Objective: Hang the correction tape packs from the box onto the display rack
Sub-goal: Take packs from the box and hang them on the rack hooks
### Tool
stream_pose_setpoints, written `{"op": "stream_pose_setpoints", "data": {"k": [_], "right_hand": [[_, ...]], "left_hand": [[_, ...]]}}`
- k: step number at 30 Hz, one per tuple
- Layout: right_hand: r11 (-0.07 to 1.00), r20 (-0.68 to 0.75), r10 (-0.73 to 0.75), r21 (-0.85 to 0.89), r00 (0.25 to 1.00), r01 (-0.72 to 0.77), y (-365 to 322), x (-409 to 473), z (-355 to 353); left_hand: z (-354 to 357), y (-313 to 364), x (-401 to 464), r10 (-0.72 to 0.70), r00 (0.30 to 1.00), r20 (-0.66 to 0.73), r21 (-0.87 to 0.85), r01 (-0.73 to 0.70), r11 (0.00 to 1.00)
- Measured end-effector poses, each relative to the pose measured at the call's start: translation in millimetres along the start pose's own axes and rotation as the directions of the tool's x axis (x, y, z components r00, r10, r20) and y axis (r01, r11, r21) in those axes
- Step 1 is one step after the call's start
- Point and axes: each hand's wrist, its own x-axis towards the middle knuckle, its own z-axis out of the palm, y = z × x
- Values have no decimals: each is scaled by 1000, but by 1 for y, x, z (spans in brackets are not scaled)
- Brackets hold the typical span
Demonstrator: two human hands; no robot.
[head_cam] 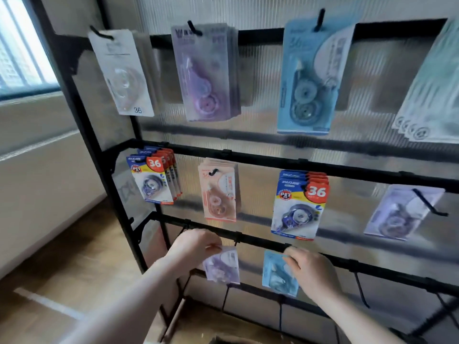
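Above the left hand's fingers (213,244), the blue-and-red pack (152,180) at the middle rail's left end carries "36" in a red corner and "PET" on a round badge. Up and to the right of the right hand's fingers (289,254), a matching blue-and-red stack (299,207) shows "36" and "PET" again; its header print reads mirrored, and I cannot make it out. Far above the left fingers, the white top-row pack (123,73) bears "36" at its lower edge. Other print is too blurred to read.
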Motion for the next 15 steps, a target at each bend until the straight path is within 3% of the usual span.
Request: {"op": "stream_pose_setpoints", "data": {"k": [4, 7, 15], "right_hand": [[997, 0, 74, -8, 997, -74, 19, -1, -35], [998, -64, 47, -36, 997, -50, 40, -3, -60], [994, -40, 100, -51, 994, -102, 108, -28, -124]], "left_hand": [[-19, 25, 10, -2, 1000, -20, 4, 2, 1000], [-29, 50, 18, 27, 999, -43, 22, -26, 999], [-41, 140, 43, 98, 990, -99, 23, -97, 995]]}}
